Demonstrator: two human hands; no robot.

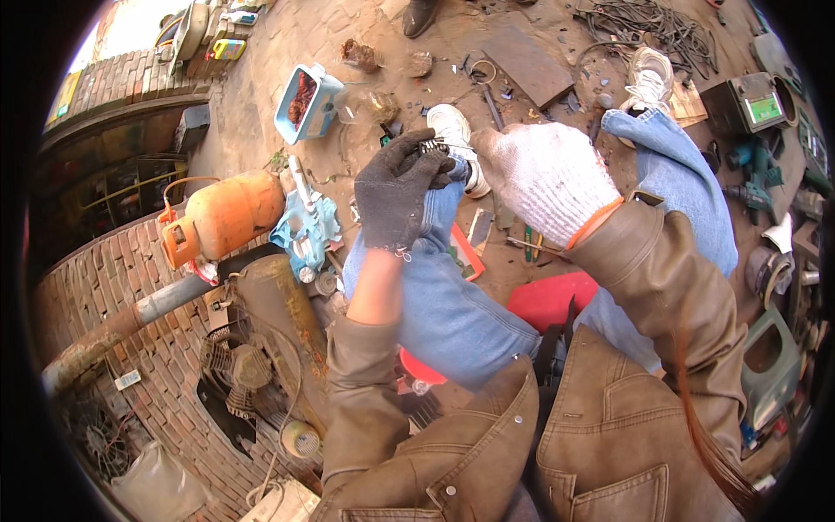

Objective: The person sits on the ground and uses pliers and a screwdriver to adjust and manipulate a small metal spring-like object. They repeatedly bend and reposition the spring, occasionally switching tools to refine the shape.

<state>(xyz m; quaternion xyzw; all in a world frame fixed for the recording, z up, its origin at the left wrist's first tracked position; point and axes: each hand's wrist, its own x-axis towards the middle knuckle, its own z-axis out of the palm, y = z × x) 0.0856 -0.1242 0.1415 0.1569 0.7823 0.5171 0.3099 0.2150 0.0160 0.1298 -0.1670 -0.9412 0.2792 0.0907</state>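
My left hand (396,191), in a dark grey glove, is closed on a small ridged dark metal piece (433,148) above my left knee. My right hand (544,178), in a white knit glove with an orange cuff, is pinched on a thin metal tool (461,144) that reaches to that piece. My white shoes (649,80) show beyond the hands. On the ground below them lie a red-rimmed tray (470,262) and green-handled pliers (529,244). I sit on a red seat (552,294).
Around me are an orange gas cylinder (233,211), a blue tub (320,109) holding reddish material, a rusty compressor (283,326), a metal plate (522,61), tangled cables (644,30) and green power tools (757,183). Another person's dark shoe (419,16) is at the top edge.
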